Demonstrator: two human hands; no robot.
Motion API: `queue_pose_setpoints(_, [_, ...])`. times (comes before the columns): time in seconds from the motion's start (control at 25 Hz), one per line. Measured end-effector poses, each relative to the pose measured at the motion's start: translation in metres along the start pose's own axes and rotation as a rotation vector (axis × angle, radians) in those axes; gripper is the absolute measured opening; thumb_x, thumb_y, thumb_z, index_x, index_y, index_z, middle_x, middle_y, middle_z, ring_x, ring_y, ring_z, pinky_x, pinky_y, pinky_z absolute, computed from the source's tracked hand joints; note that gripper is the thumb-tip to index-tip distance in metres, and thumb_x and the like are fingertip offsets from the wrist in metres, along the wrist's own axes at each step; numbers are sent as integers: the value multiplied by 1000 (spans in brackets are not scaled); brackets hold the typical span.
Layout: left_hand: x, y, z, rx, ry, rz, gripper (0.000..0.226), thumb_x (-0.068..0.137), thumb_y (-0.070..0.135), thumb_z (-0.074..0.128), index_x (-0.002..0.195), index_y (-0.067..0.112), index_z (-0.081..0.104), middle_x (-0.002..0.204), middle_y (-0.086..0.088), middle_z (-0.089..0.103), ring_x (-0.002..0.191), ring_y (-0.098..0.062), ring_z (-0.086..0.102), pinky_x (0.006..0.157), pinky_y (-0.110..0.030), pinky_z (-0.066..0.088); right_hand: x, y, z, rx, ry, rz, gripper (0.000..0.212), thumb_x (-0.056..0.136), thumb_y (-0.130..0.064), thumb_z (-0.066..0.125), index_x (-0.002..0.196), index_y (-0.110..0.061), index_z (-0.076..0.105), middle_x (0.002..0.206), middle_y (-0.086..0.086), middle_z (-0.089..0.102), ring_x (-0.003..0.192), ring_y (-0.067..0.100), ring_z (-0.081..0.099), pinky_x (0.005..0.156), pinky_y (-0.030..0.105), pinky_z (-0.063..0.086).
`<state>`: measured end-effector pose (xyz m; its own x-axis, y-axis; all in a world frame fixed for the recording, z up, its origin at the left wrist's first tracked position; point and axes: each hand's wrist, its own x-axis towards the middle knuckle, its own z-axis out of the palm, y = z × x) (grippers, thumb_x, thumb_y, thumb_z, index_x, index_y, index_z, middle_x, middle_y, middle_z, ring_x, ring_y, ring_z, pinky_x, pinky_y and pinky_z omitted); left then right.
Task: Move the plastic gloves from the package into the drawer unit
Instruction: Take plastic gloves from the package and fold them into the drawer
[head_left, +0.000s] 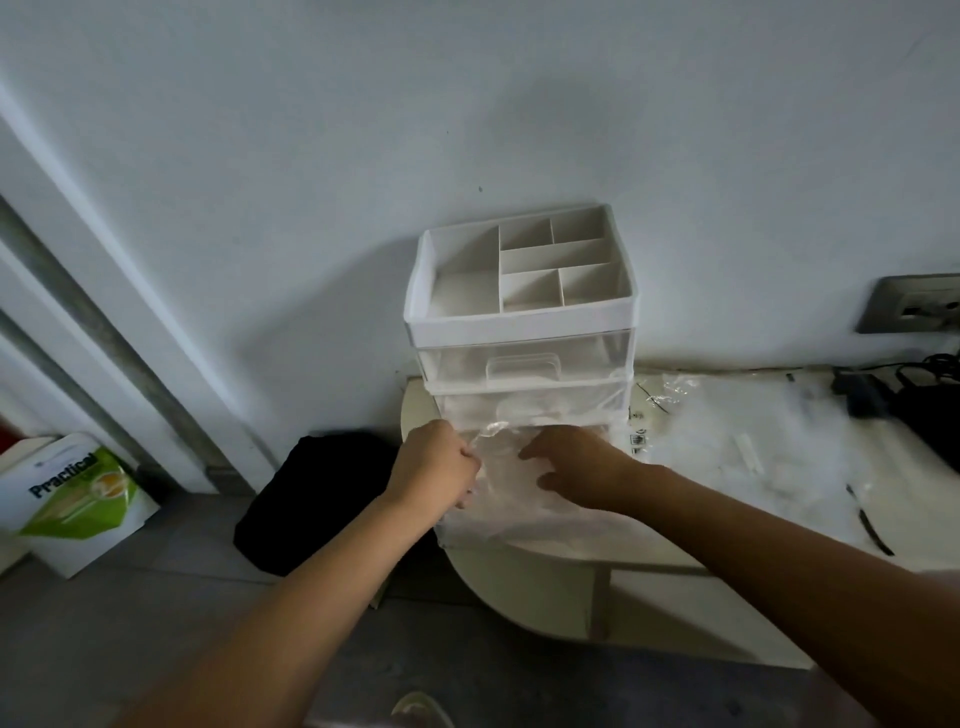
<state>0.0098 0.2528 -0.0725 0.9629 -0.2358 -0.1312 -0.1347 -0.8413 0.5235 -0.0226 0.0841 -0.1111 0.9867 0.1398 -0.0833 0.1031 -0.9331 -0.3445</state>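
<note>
The plastic gloves (498, 499) lay as one limp, clear sheet on the white table (675, 525). Their long axis ran from the front of the drawer unit (519, 322) straight back toward me. The far end touched the lower drawer (530, 408), and the near end drooped over the table's edge.

My left hand (434, 465) was curled into a fist, gripping their left edge. My right hand (576, 462) rested on top with fingers spread and half bent; whether it pinched the film I couldn't tell.

The only readable word was "Practical", on a green-and-white box (78, 499) on the floor to the left. The package (727, 431), right of the unit, bore small black print too blurred to read. The gloves looked thin, crinkled and glossy.
</note>
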Motion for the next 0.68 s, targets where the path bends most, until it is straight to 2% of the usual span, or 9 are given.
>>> queue_pose_setpoints(0.08, [-7, 7, -7, 414, 197, 207, 26, 92, 30, 59, 108, 10, 56, 96, -4, 68, 88, -22, 67, 65, -29, 49, 5, 3, 6, -40, -50, -22, 54, 86, -29, 65, 136, -17, 49, 140, 5, 47, 129, 21, 41, 108, 29, 32])
queue_pose_setpoints(0.12, [-9, 11, -7, 444, 270, 337, 25, 92, 31, 59, 108, 12, 55, 98, -1, 66, 90, -19, 65, 68, -27, 48, 6, 3, 9, -56, -62, -20, 58, 84, -34, 67, 136, -17, 49, 139, 5, 47, 128, 22, 40, 107, 31, 33])
queue_pose_setpoints(0.16, [-10, 17, -5, 397, 259, 441, 21, 92, 28, 60, 106, 14, 56, 97, 0, 65, 89, -16, 64, 71, -25, 48, 8, 1, 13, -77, -73, -24, 59, 84, -38, 66, 136, -18, 48, 138, 6, 46, 127, 24, 39, 106, 33, 34])
queue_pose_setpoints(0.24, [-5, 22, 8, 275, 79, 519, 11, 91, 18, 61, 101, 14, 62, 99, -1, 66, 89, -14, 62, 78, -26, 50, 11, 2, 19, -88, -77, -51, 56, 84, -41, 64, 133, -18, 48, 136, 6, 47, 125, 25, 38, 105, 36, 35])
queue_pose_setpoints(0.4, [19, 7, 39, 429, -266, 358, 29, 90, 12, 59, 117, 3, 57, 119, -15, 59, 108, -27, 57, 87, -30, 44, 12, 6, 23, -117, -132, -126, 64, 83, -42, 65, 139, -22, 40, 144, 6, 38, 133, 28, 33, 110, 42, 29])
queue_pose_setpoints(0.52, [34, -6, 50, 490, -363, 252, 42, 91, 15, 58, 130, 4, 47, 130, -16, 51, 118, -28, 51, 95, -30, 42, 9, 10, 9, -190, -239, -140, 73, 83, -32, 68, 145, -19, 32, 146, 9, 34, 134, 27, 34, 109, 36, 29])
queue_pose_setpoints(0.56, [37, -7, 52, 511, -371, 241, 44, 91, 17, 58, 132, 5, 46, 132, -16, 50, 119, -28, 51, 98, -31, 42, 9, 13, 3, -257, -272, -127, 75, 80, -27, 72, 144, -17, 33, 143, 10, 37, 131, 28, 37, 105, 32, 34])
queue_pose_setpoints(0.64, [41, -8, 55, 571, -381, 233, 50, 90, 26, 60, 134, 9, 45, 134, -13, 50, 121, -27, 50, 102, -32, 41, 7, 20, -10, -422, -319, -57, 73, 74, -20, 78, 137, -15, 42, 133, 9, 46, 121, 27, 48, 79, 24, 49])
queue_pose_setpoints(0.68, [42, -6, 55, 607, -383, 235, 56, 88, 30, 62, 137, 10, 43, 136, -12, 49, 122, -28, 49, 103, -32, 40, 4, 22, -15, -493, -335, -12, 68, 73, -19, 79, 133, -13, 47, 130, 8, 50, 117, 26, 52, 68, 21, 50])
